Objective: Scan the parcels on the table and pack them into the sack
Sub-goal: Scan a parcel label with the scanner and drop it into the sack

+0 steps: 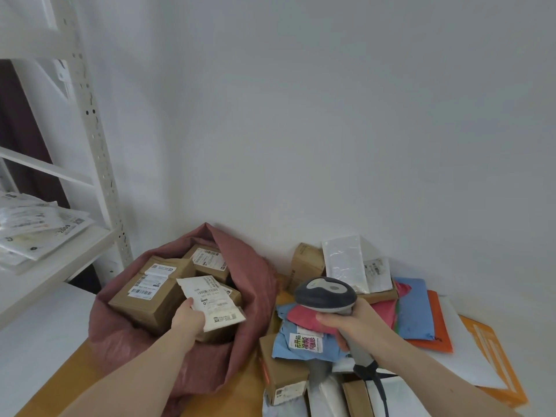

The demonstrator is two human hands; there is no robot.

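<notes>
Two hands busy: my left hand (pixel 189 316) pinches a white parcel (pixel 210 302) over the sack (pixel 240 266), right hand (pixel 358 323) grips the scanner (pixel 326 293). Next I drop it in, probably.

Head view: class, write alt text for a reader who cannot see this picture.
A person's left hand holds a white labelled parcel over an open dusty-pink sack of cardboard boxes, while the right hand grips a grey barcode scanner above a heap of coloured parcels on the table.
</notes>
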